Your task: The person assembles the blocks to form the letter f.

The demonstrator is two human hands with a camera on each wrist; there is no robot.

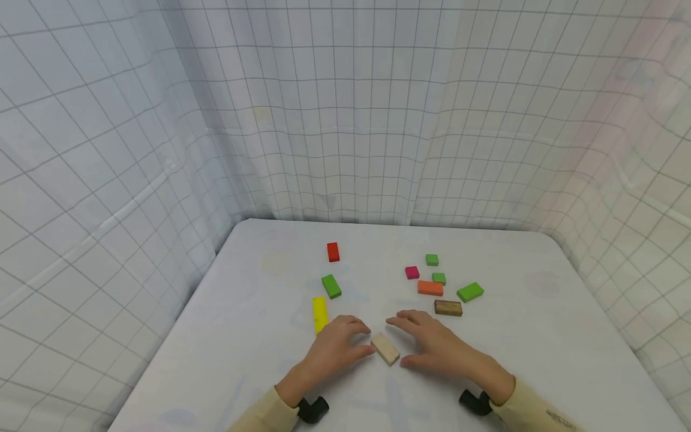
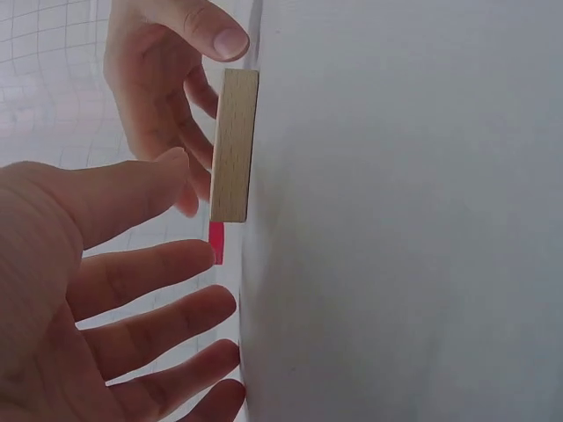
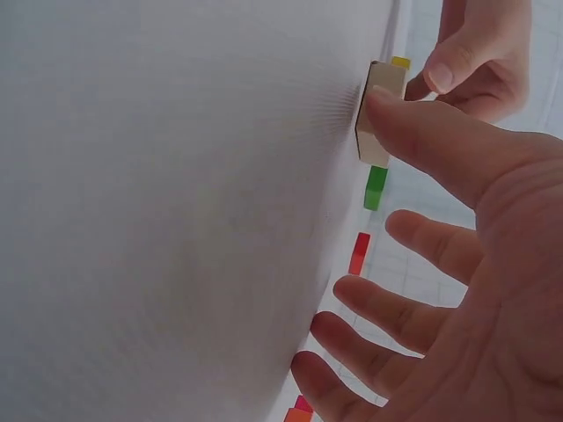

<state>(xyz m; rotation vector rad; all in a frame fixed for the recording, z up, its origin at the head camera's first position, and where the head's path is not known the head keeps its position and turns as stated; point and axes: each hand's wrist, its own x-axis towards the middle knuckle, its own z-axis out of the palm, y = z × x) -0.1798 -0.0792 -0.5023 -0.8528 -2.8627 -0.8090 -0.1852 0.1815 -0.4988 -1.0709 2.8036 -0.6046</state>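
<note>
Both hands, left [image 1: 336, 346] and right [image 1: 432, 345], lay near the counter's [image 1: 540, 336] front edge, fingers relaxed, thumbs bracketing the pale wooden block [image 1: 385, 348] flat between them, apparently steadying it, neither grasping it.

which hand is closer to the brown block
Right. The right hand lies just in front of the brown block, fingertips close to it. The left hand sits farther off, across the beige block.

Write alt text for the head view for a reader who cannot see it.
Two hands flank a pale wooden block lying on a white table: the left hand and the right hand, each with its thumb at one end of the block. Red, green, yellow, orange, pink and brown blocks lie scattered beyond.
</note>
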